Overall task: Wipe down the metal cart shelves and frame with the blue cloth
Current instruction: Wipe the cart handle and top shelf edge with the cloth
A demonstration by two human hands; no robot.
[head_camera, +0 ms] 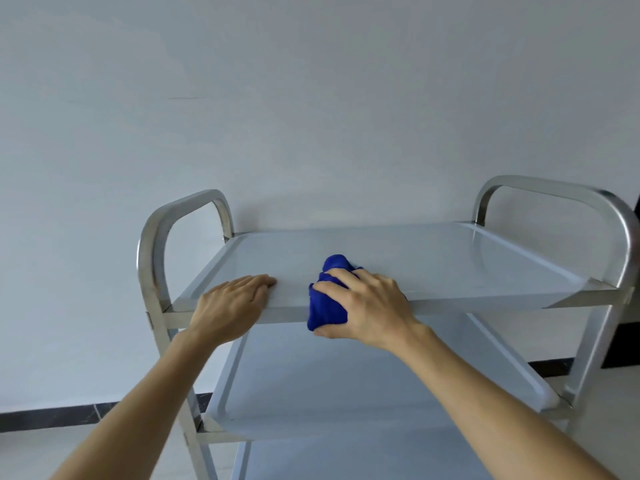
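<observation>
One blue cloth, bunched on the top shelf's front edge, gripped by the right hand. The left hand lies flat on that edge, fingers straight, holding nothing. Three shelves visible, two looped handles.

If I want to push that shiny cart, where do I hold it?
Hold the curved top of the left handle on the cart, coming from that end with fingers wrapped over it. It arches clear above the top shelf, leaving room for fingers underneath.
</observation>
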